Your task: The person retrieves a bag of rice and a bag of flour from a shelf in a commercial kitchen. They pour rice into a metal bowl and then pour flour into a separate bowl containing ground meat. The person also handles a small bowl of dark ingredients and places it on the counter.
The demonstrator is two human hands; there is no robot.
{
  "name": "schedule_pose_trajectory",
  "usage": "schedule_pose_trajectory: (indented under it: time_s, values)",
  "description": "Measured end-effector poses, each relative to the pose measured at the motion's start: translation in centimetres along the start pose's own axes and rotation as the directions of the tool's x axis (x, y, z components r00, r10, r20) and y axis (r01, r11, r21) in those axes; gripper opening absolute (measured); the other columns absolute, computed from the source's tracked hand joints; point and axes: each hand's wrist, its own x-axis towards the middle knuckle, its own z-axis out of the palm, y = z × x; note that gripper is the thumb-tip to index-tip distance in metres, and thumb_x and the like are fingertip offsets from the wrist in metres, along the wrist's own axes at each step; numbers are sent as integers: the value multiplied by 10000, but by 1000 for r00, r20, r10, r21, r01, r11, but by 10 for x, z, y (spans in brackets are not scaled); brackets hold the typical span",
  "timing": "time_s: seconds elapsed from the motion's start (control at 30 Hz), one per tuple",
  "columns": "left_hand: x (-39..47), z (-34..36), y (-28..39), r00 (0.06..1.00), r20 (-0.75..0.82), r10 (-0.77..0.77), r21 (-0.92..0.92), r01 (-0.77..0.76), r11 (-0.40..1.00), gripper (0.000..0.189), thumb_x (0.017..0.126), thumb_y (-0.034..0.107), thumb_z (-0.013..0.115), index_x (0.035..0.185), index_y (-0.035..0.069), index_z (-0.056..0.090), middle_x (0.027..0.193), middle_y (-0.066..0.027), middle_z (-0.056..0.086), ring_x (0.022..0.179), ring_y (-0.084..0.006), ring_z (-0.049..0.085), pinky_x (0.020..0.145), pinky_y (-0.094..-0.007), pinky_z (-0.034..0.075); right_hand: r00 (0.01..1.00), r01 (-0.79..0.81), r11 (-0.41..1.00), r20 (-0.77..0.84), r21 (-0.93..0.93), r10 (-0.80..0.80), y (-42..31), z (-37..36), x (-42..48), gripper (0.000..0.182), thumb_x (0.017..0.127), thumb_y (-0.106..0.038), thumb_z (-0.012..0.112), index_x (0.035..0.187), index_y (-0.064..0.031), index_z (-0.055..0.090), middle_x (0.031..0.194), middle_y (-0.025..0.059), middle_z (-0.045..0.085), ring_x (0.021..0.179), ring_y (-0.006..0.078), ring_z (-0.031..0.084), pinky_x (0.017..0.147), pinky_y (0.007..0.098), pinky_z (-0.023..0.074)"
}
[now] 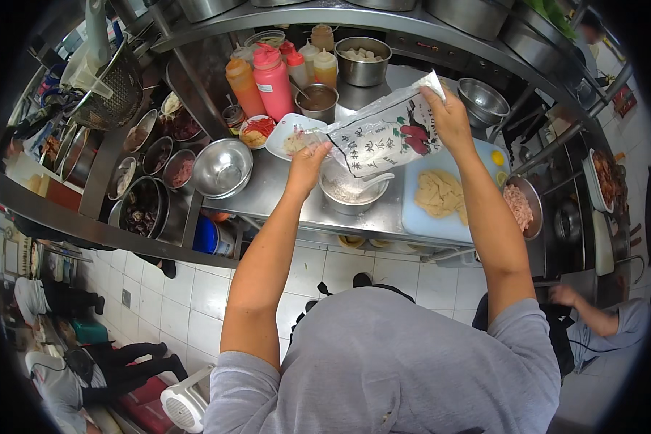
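My left hand [307,168] pinches the lower left end of a clear plastic bag [382,142]. My right hand [449,116] grips its upper right corner, so the bag hangs tilted. White powder shows inside it, and the front bears writing and printed red root vegetables. Directly beneath is a steel bowl [352,207] with whitish powder and a white spoon [378,180] in it. I cannot tell whether powder is falling. Under my right forearm, pale beige, folded-looking food [439,192] lies on a light blue cutting board [420,230].
Left of the bowl stand a white dish [275,142] and stacked steel bowls [222,168]. Behind are squeeze bottles [271,81], a pot of brown sauce [325,111] and a pot of pale balls [363,73]. Minced meat [518,206] fills a bowl at right. A shelf [304,15] crosses overhead. Co-workers stand nearby.
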Motion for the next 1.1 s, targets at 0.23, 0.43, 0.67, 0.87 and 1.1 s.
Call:
schedule_pose_trajectory:
  time_s: [0.23,0.43,0.67,0.87,1.1]
  values:
    - [0,0,2,1000,-10,24,-36,-24,999,291,895,264,562,970,-3,647,898,-13,635,815,-82,535,761,-230,414,998,19,1000,68,-2,-19,-21,3,5,355,899,-327,524,1051,-16,602,839,68,645,750,109,573,704,257,442]
    - [-1,0,3,999,-25,39,-62,-40,997,288,895,265,562,959,-2,650,883,-9,631,801,-78,528,751,-225,411,995,59,997,82,-54,-55,-38,6,9,354,897,-329,532,1044,-15,602,863,95,652,758,137,594,711,270,448]
    - [0,-2,-7,996,-66,52,-74,-57,996,320,895,283,556,965,-17,644,881,-30,633,797,-96,535,760,-234,412,993,102,991,62,-89,-97,-48,11,15,321,875,-321,566,977,-20,611,795,93,646,685,151,573,674,280,447]
    - [0,-2,-6,997,-77,29,-58,-33,998,286,921,259,520,989,1,620,925,-26,628,834,-93,557,777,-233,419,986,164,980,42,-117,-160,-58,14,20,280,827,-287,634,920,-23,613,765,76,639,673,129,569,658,278,451]
    - [1,3,-1,992,-111,63,-99,-74,992,327,914,281,530,981,-22,633,886,-25,624,794,-89,534,746,-233,424,968,252,967,-9,-34,-253,-63,18,24,284,812,-267,655,964,-34,598,834,66,647,746,120,582,700,266,454]
